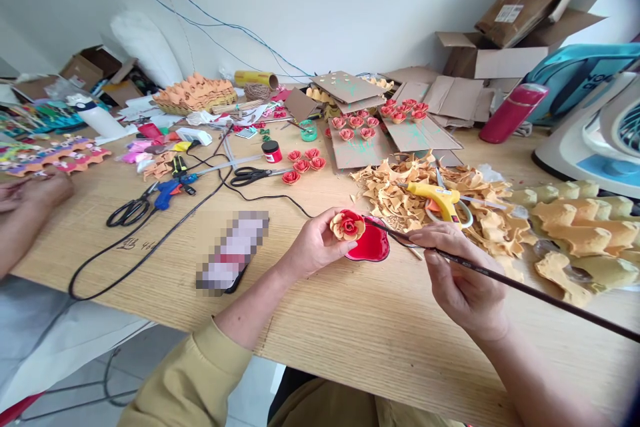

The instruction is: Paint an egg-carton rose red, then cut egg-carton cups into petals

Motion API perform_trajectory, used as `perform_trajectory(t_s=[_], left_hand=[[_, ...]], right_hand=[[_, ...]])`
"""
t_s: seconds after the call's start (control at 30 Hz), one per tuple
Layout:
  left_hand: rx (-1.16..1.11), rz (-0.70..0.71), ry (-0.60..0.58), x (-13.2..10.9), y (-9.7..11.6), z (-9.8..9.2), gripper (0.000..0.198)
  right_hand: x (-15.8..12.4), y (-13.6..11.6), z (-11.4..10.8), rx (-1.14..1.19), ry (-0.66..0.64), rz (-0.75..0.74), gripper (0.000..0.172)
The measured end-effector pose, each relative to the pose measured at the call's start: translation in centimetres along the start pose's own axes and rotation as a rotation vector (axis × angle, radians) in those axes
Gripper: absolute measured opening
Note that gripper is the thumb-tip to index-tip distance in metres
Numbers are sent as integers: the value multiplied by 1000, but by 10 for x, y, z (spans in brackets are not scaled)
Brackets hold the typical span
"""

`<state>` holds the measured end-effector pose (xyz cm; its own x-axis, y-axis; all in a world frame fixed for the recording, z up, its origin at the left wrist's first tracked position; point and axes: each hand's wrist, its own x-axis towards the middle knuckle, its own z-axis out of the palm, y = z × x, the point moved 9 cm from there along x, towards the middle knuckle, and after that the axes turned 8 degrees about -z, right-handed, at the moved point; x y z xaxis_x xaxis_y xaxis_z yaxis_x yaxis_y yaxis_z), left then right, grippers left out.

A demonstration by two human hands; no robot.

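In the head view, the left hand (315, 247) pinches a paper-like flower (347, 225) between thumb and fingers, its centre red and its outer petals mostly pale orange. The flower is above the tabletop (320, 327), partly overlapping a dark-rimmed dish of red paint (374, 243). The right hand (463, 273) grips a long dark brush (480, 268) between thumb and fingers; its tip meets the flower's right edge in the picture, though actual contact cannot be told. The brush handle slants past the hand to the right edge of the picture.

Both forearms cross the near edge of the tabletop, and plain wood grain runs between them from the dish to that edge. Just left of the left forearm lies a phone (235, 253), its screen blurred; a black cord (200, 203) loops beyond it. Behind the hands, red flowers (303, 164) sit near black scissors (250, 177) and a red jar (271, 152). On the right, room is tighter: orange scraps (380, 190), a yellow glue gun (435, 199) and egg-carton pieces (575, 223) crowd the area behind the right hand. At the far left, a co-worker's hand (50, 190) rests near the tabletop's near edge.
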<state>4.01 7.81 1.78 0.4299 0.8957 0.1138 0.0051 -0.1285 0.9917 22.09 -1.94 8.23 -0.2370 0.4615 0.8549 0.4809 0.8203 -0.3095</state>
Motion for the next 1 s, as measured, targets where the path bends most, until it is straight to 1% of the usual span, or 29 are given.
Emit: perform_trajectory(t_s=[0.07,0.2,0.37,0.43,0.57,0.7,0.77,0.83,0.93,1.0], left_hand=[[-31,-10,-10,0,-2,1,41],[-73,-36,-5,0,-5,-2,43],[-94,-42,-11,0,-6,-3,48],[-105,-45,-11,0,-7,-3,49],[-134,-48,-13,0,-9,-4,47],[-138,-60,-21,0,-10,-3,45],[-136,-66,-28,0,-11,-2,45],[-130,-69,-25,0,-11,-2,45],[-121,-62,-8,1,-11,-3,45],[-104,-44,7,1,-8,-5,45]], right_hand=[[0,0,2,-2,-9,6,25],[0,-1,6,23,-41,4,27],[-1,-1,0,6,41,15,24],[-1,0,0,6,41,18,24],[0,-2,4,14,1,9,26],[1,-3,0,40,43,10,29],[1,-3,1,39,29,5,30],[1,-4,4,32,-11,-6,29],[1,-3,6,3,-48,-7,26],[2,-3,5,-37,-48,-4,23]])
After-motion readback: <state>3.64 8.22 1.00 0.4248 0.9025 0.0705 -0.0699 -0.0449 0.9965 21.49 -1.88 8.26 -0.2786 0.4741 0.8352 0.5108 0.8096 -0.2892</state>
